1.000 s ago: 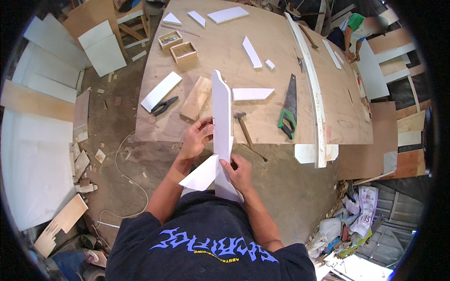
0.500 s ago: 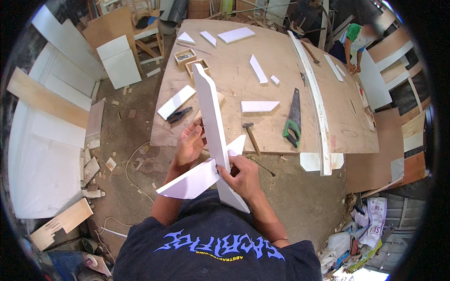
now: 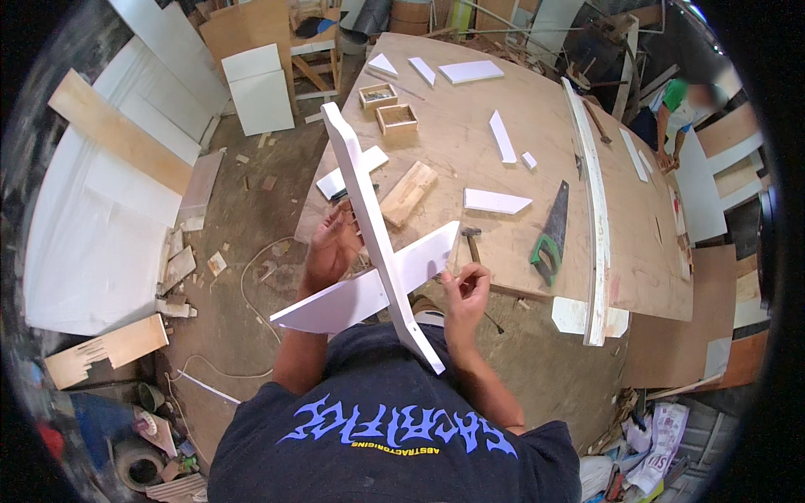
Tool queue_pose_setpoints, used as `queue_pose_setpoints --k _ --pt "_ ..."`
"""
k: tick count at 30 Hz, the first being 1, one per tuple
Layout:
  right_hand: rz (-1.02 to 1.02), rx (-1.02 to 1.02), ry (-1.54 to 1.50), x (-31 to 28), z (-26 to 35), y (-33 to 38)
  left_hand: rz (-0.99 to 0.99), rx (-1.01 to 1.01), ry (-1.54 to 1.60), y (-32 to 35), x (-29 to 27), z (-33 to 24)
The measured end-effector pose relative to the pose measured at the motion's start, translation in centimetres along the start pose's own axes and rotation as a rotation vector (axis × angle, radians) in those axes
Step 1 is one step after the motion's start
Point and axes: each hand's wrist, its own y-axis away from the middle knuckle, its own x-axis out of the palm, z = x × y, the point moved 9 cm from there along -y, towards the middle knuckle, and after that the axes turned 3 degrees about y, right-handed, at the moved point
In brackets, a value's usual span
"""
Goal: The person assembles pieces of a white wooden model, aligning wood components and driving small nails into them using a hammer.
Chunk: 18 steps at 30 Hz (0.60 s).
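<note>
In front of my body stands a white wooden airplane-like shape: a long narrow board [image 3: 369, 201] with a white crosspiece [image 3: 335, 300] passing through it. The board's lower end is close to my shirt. My left hand [image 3: 329, 250] is beside the board's left edge, fingers curled and partly behind it; what they hold is hard to see. My right hand [image 3: 468, 295] is just below the crosspiece's right tip, thumb and fingers pinched together. Anything between them is too small to name. A hammer [image 3: 473, 243] lies on the table beyond this hand.
The plywood table [image 3: 453, 151] carries a green-handled saw [image 3: 549, 239], a wood block [image 3: 409, 194], white offcuts [image 3: 496, 201] and two small wooden boxes [image 3: 396, 119]. A long white plank [image 3: 595, 210] crosses its right side. Another person [image 3: 671, 117] works at far right. A cord [image 3: 243, 281] trails over the floor.
My right hand has left the joint of board and crosspiece and moved right, to the crosspiece's tip. The white piece has turned, exposing more of its right arm. The whole view has shifted.
</note>
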Motion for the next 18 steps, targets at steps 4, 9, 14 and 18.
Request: queue_pose_setpoints --k 4,9,14,18 --pt "0.126 0.544 -0.437 1.5 -4.9 -0.2 0.031 0.020 -0.033 -0.9 0.5 0.2" --pt "0.467 0.832 -0.644 4.9 -4.8 1.1 0.100 0.020 -0.014 -2.5 1.6 1.7" --pt "0.436 0.720 -0.636 3.3 -5.3 -2.3 -0.124 -0.035 -0.182 -3.2 1.7 5.0" --pt "0.401 0.610 -0.564 1.9 -4.6 -5.5 -0.379 -0.165 -0.017 0.6 -5.1 10.2"
